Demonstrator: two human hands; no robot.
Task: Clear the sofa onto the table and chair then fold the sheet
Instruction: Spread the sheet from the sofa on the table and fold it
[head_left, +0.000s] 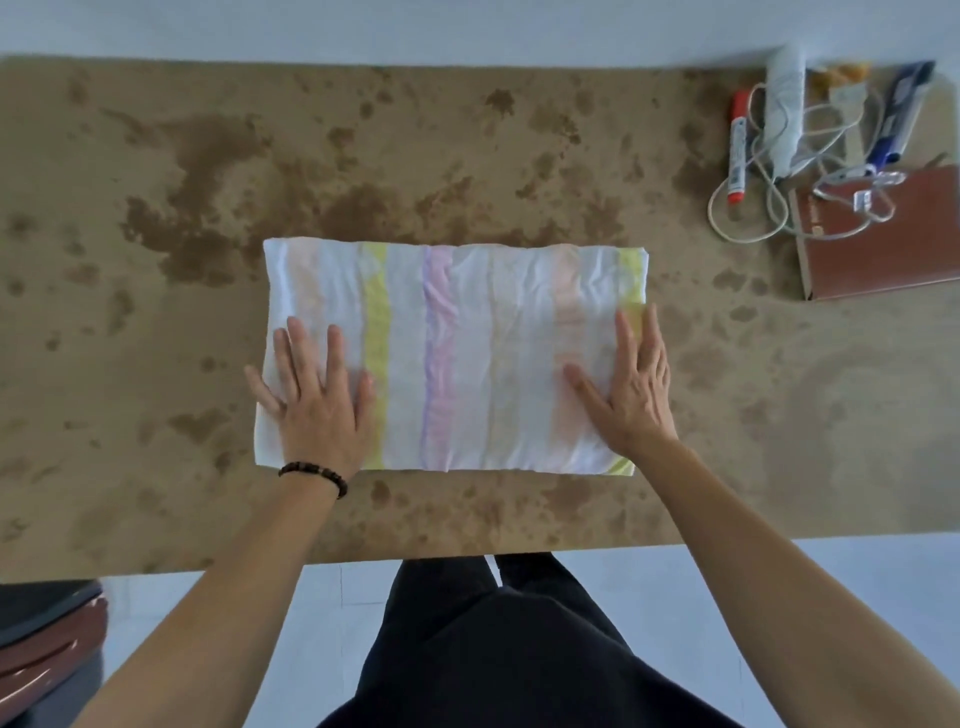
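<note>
Folded white sheet with pastel yellow, purple and pink stripes (452, 358), lying as a neat rectangle mid-way on the mottled brown tabletop (156, 208). Left hand (317, 395) pressed flat on its left end, fingers spread, gripping nothing. Right hand (628, 389) same deal on the right end, palm down, open. Off in the far right corner: red marker (736, 150), tangled white cable (769, 208), brown notebook (883, 244). Well apart from the sheet.

Bare forearms, a dark beaded bracelet (315, 475) on the left wrist, black trousers (498, 649).
</note>
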